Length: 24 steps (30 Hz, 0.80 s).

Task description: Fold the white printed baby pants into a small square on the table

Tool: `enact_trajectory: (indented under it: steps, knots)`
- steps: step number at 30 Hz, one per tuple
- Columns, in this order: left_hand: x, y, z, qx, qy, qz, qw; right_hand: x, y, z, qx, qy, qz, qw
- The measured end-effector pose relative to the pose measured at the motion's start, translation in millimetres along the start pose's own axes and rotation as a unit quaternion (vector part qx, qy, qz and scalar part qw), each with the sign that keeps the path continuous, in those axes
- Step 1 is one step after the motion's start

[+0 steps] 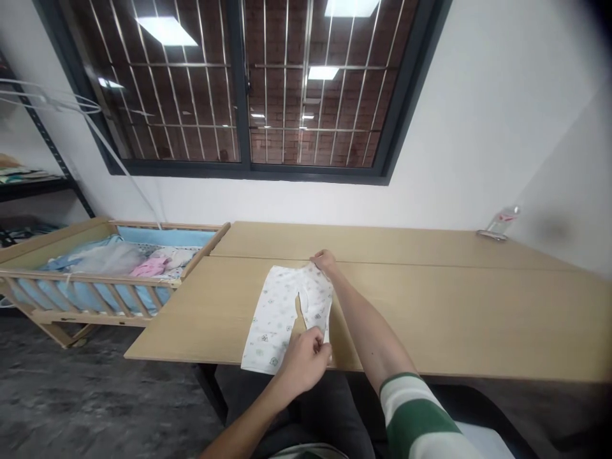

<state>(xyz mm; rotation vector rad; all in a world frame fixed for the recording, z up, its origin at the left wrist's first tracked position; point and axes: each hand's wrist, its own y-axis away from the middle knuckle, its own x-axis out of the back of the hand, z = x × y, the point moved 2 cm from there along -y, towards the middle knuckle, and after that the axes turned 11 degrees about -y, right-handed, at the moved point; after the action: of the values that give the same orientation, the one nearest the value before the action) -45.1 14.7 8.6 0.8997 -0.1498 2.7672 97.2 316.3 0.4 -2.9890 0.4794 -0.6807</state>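
Your left hand (306, 360) is nearest the camera, its fingers curled tight on the near hem of one leg of the baby trousers (287, 315). Those trousers lie flat on the wooden table (430, 306), waistband away from you, legs reaching the near edge. Your right hand (325, 260) stretches out to the far right corner of the waistband, fingers bent down and pinching the cloth there. Off the table's left end stands a wooden crib (95, 280) with blue and pink bedding. A plastic bottle (500, 223) lies at the far right corner.
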Motion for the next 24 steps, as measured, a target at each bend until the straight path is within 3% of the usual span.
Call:
enact_trajectory:
  steps: [3,5,15,24]
  knots:
    - [14.8,7.2,-14.7,0.001,0.131,-0.012,0.991,-9.6,-0.7,-12.2,-0.001,-0.019,0.001,1.0]
    - [25.4,14.6,-25.5,0.003,0.164,-0.004,0.987,-17.0,0.7,-19.9,0.0,-0.033,-0.002,0.999]
    - [78.2,66.8,-73.1,0.037,0.119,0.067,0.99,-63.7,25.0,-48.4,0.001,-0.075,-0.004,0.997]
    - [92.2,78.6,-111.2,0.081,0.07,0.095,0.99,-110.6,48.3,-53.7,0.029,-0.044,-0.043,0.998]
